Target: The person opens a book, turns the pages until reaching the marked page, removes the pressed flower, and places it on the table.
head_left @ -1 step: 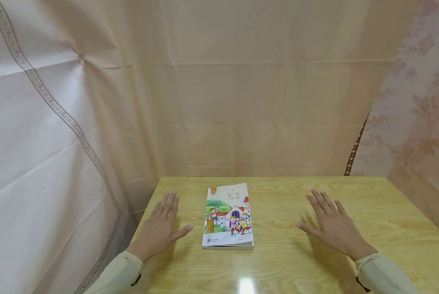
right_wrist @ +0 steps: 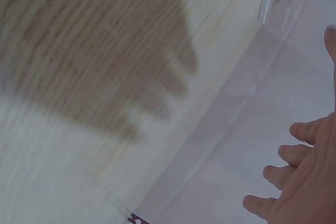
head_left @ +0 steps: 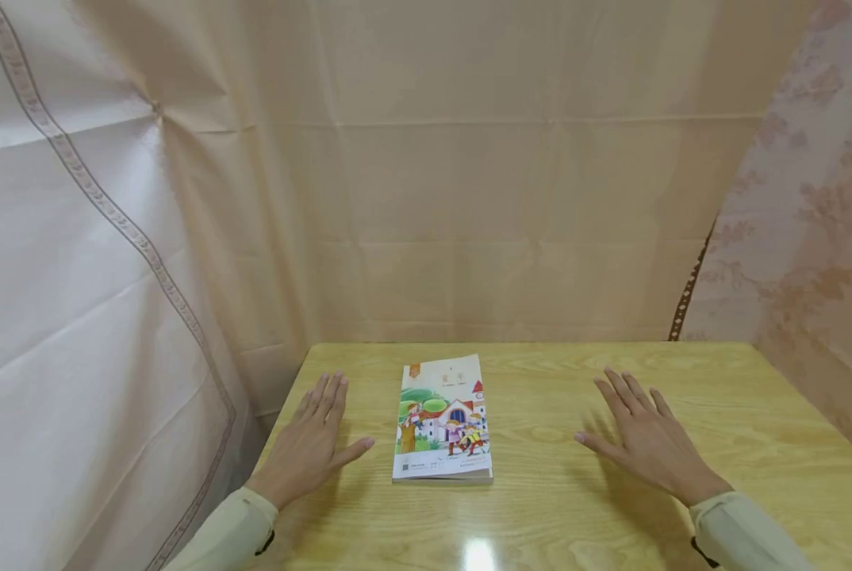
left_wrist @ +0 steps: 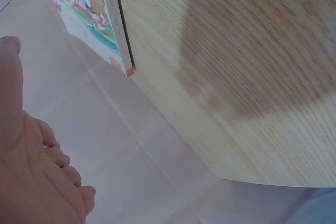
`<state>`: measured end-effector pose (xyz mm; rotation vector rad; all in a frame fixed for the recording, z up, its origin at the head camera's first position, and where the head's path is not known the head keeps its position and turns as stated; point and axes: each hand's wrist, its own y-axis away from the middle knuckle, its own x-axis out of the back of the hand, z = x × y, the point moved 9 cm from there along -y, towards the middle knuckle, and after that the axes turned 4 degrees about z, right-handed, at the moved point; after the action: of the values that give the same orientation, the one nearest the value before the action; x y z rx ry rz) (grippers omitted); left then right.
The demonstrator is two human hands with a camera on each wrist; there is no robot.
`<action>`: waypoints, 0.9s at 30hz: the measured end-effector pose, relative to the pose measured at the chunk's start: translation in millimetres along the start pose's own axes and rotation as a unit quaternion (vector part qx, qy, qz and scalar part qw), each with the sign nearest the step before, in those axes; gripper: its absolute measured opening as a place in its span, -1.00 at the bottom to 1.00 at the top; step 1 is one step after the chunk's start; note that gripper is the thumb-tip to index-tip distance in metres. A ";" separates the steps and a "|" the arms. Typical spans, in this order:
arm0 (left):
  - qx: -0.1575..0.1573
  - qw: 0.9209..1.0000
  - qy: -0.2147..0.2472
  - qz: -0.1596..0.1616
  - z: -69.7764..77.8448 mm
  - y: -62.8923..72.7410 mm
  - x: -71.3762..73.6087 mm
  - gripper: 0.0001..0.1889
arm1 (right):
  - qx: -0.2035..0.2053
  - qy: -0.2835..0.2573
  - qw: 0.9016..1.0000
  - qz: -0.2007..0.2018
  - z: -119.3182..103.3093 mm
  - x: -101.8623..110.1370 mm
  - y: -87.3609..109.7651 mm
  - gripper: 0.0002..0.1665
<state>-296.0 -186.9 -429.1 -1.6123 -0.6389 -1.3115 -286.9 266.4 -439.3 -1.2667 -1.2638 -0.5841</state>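
Note:
A paperback book (head_left: 443, 420) with a colourful cartoon cover of children, trees and a red-roofed house lies closed on the wooden table (head_left: 533, 507), its bottom edge toward the person. To its left hovers my left hand (head_left: 308, 448), palm down, fingers straight and thumb pointing at the book. My right hand (head_left: 647, 444) is farther off on the right side, fingers spread and holding nothing. In the left wrist view the book's spine (left_wrist: 116, 22) shows beside the left palm (left_wrist: 37, 177). The right wrist view has the right fingers (right_wrist: 294, 156) extended above a shadow on the tabletop.
Behind the table hangs a beige cloth (head_left: 497, 198). A pale cloth with a patterned stripe (head_left: 112, 210) drapes down on the left, and a floral cloth (head_left: 819, 238) on the right. The table's back edge runs just beyond the book.

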 end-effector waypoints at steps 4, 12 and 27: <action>-0.001 1.000 0.012 0.005 3.4 -0.5 0.5 0.07 | -0.009 -0.011 1.000 -0.009 -2.4 -4.1 2.1 0.13; -0.018 0.999 0.048 -0.005 18.9 -1.6 -7.7 -0.19 | -0.014 -0.036 0.999 -0.023 -31.2 -30.4 3.8 -0.04; -0.069 0.993 0.078 -0.060 72.0 -24.4 -43.1 -0.48 | -0.011 -0.122 0.988 -0.089 -99.9 -90.3 -7.9 -0.41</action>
<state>-296.1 -105.7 -461.4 -1.5819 -0.5657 -1.5833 -283.0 146.3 -500.7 -1.2790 -1.5906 -0.5831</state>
